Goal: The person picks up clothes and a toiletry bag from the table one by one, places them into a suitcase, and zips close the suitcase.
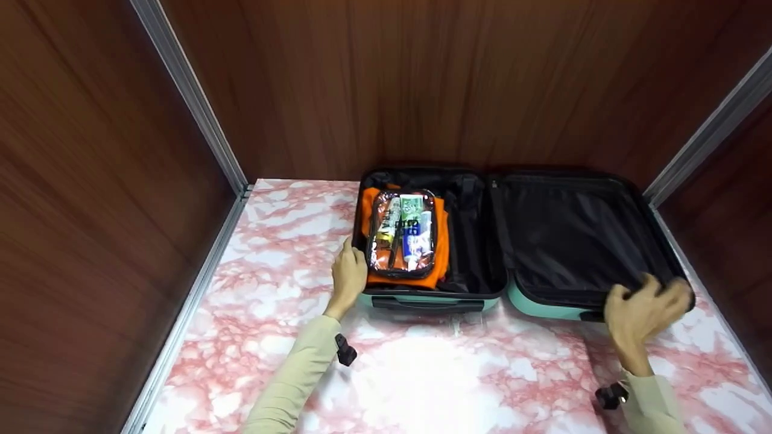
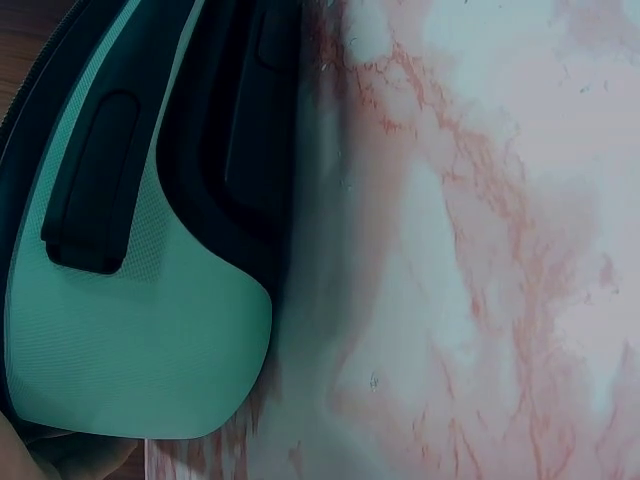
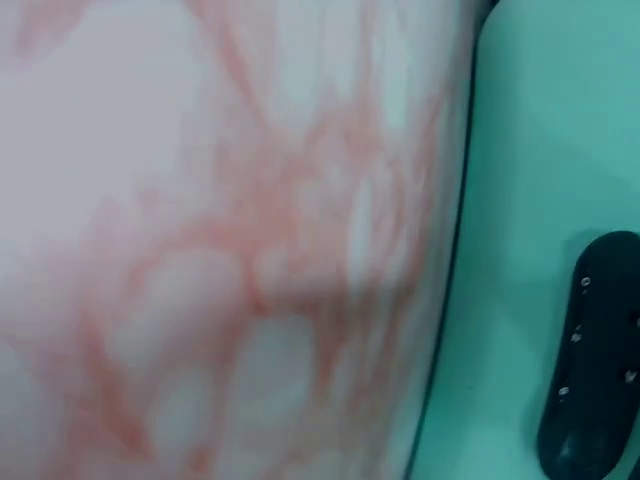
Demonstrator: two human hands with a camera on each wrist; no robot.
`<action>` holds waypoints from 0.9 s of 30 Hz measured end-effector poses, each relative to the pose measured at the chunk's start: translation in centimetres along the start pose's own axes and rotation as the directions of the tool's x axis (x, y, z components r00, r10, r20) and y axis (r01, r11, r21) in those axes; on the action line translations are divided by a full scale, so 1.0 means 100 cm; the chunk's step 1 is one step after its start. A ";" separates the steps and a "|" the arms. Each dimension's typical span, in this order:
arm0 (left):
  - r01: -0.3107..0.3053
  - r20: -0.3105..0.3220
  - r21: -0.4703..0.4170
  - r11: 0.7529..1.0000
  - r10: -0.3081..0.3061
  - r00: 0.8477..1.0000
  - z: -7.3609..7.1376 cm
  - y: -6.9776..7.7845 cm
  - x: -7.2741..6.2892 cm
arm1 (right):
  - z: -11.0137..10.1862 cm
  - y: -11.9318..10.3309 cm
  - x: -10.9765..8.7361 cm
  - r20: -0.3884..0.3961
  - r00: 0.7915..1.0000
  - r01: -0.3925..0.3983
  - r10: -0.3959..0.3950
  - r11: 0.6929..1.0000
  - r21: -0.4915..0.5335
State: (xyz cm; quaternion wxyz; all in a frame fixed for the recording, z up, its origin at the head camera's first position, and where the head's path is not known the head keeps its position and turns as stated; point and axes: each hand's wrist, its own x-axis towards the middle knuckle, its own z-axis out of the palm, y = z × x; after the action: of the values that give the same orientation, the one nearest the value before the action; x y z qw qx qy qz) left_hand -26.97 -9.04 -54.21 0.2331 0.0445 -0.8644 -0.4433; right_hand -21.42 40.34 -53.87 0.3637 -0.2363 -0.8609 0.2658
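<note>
An open mint-green suitcase (image 1: 549,310) with black lining lies on the table. Its left half holds a folded orange cloth (image 1: 442,241), and on top of that a clear black-edged toiletry pouch (image 1: 403,265) with tubes inside. My left hand (image 1: 348,274) rests against the left outer side of the filled half, fingers pointing away from me. Over the front right corner of the other half, the lid (image 1: 573,235), my right hand (image 1: 642,307) is blurred with its fingers spread. Whether it touches the lid I cannot tell. The right wrist view shows only the green shell (image 3: 520,200) and table.
Pink-and-white marbled tabletop (image 1: 289,241) surrounds the suitcase. Dark wood panels (image 1: 422,84) stand behind and on both sides, with metal strips (image 1: 193,90) at the corners. A black carry handle (image 1: 428,304) faces me on the filled half.
</note>
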 end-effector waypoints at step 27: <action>0.052 0.035 -0.005 0.999 -0.052 0.998 -0.002 -0.001 0.004 | -0.012 -0.012 -0.018 0.314 0.736 -0.673 0.600 0.696 0.250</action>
State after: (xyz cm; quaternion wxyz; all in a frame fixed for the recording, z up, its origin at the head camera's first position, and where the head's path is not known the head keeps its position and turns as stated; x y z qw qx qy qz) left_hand -27.23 -9.35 -54.08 0.2065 0.0584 -0.8657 -0.4522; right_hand -19.63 38.68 -53.28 0.1919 -0.4238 -0.6966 0.5462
